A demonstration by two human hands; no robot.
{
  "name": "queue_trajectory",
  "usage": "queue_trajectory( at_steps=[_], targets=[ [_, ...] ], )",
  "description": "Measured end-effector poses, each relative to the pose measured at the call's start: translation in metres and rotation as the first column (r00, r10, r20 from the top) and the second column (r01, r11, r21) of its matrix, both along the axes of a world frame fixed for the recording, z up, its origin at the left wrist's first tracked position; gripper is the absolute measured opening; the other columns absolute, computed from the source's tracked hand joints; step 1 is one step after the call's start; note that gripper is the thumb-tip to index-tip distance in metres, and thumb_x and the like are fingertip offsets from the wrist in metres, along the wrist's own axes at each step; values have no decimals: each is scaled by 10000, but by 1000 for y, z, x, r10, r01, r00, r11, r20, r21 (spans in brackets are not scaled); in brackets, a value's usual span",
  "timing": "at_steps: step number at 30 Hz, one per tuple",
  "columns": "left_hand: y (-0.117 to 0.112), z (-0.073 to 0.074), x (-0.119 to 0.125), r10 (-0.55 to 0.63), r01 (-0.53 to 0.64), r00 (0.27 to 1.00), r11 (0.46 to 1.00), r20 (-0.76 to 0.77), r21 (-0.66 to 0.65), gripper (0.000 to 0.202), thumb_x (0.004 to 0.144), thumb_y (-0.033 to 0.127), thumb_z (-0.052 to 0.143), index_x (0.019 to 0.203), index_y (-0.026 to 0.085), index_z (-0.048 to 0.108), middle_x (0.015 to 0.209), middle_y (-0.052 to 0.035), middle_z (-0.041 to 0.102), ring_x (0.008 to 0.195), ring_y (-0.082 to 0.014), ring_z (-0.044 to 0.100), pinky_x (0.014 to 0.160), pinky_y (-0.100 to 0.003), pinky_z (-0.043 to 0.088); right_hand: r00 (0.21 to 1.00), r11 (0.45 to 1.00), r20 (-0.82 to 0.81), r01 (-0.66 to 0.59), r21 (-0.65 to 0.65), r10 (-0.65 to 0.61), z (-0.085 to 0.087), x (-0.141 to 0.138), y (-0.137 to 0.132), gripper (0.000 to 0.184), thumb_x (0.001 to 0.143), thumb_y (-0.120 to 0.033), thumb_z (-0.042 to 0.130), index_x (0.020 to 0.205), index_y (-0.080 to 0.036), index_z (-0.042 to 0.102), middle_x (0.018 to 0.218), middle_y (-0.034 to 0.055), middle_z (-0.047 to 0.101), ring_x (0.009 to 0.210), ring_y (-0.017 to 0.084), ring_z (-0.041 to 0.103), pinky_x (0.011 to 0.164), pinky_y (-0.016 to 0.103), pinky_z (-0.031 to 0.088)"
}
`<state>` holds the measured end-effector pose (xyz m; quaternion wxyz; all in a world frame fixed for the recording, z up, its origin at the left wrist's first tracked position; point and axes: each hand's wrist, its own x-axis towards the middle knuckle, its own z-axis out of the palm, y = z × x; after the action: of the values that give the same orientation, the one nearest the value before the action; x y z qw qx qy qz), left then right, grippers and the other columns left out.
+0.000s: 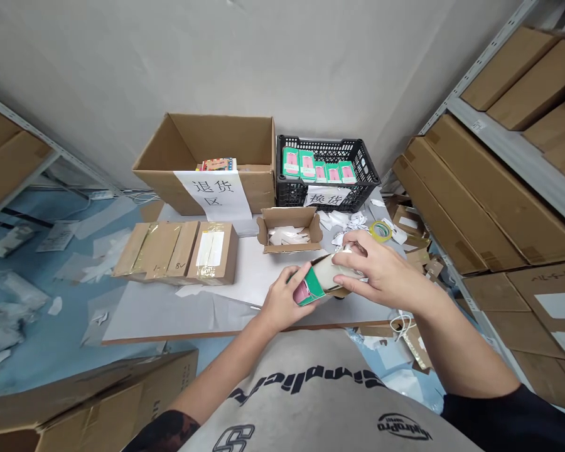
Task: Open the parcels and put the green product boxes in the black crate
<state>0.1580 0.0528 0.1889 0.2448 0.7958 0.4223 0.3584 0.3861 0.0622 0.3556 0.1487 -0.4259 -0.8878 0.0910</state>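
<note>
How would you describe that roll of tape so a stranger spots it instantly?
Find the black crate at the back of the table. Just in front of its right corner, beyond the right hand gripping a green box, lies the tape: a yellow-green ring, the only round thing among the paper scraps.

The printed card box [306, 290] has a smooth, faintly glossy coating, unlike the matt, rough corrugated cardboard of the open carton [207, 141]. Beyond it sits a black plastic crate [327, 150] with a moulded lattice wall. Shiny clear tape [144, 251] crosses the brown cardboard parcels [226, 263], the sign [211, 188] is plain matt paper, and the shelving [513, 150] looks like painted metal.
</note>
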Motion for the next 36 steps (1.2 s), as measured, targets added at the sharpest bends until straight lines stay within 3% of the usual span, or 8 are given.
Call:
queue_trajectory(
  at_steps=[7,11,17,24,27,30,36],
  targets=[
    [3,3,0,-6,13,997,996,76,-93,957,723,328,797,1516,359,262,1296,-48,564,1151,-241,595,977,-398,526,992,976,-83,-110,-190,95,10,8,13,400,799,-203,639,1194,-257,609,1224,85,506,793,152,545,694,297,511],
    [5,9,-4,-18,31,993,994,117,-109,945,704,322,811,1501,335,302,1338,-61,563,1179,-260,587,1002,-432,512,980,949,-117,-187,-254,162,11,16,22,373,816,-255,681,1185,-275,633,1270,71,484,682,95,506,622,261,501],
    [11,23,-8,-178,208,970,960,167,-185,988,655,366,854,1491,318,331,1362,-83,553,1201,-292,576,1010,-478,506,968,943,-104,-244,-224,226,-7,9,28,351,817,-348,734,1155,-285,665,1223,70,481,645,80,483,593,253,499],
    [12,15,-7,-68,98,985,976,156,-193,928,672,333,838,1469,301,363,1355,-81,552,1198,-274,573,1009,-450,506,976,953,-161,-182,-244,145,-31,-2,26,429,843,-300,697,1256,-320,587,1483,87,360,736,112,573,749,336,570],
    [13,11,-7,-47,72,988,983,147,-170,907,671,318,834,1455,285,377,1362,-85,554,1201,-273,577,1012,-444,507,974,951,-196,-160,-265,110,-35,-2,23,528,838,-255,680,1334,-309,507,1519,94,353,924,176,628,826,351,574],
    [15,9,-8,-28,48,989,989,144,-139,869,685,298,820,1442,274,392,1362,-88,562,1200,-271,583,1012,-439,509,972,969,-230,-108,-224,55,-36,-2,22,548,825,-276,702,1333,-277,496,1497,102,401,1158,255,585,961,408,537],
    [14,5,-6,-17,35,988,993,152,-115,829,680,279,817,1411,272,428,1324,-81,594,1162,-264,611,995,-432,524,980,972,-171,-135,-192,102,-41,-1,20,443,895,-360,646,1323,-291,554,1527,86,386,1118,232,618,956,424,554]
  ],
)
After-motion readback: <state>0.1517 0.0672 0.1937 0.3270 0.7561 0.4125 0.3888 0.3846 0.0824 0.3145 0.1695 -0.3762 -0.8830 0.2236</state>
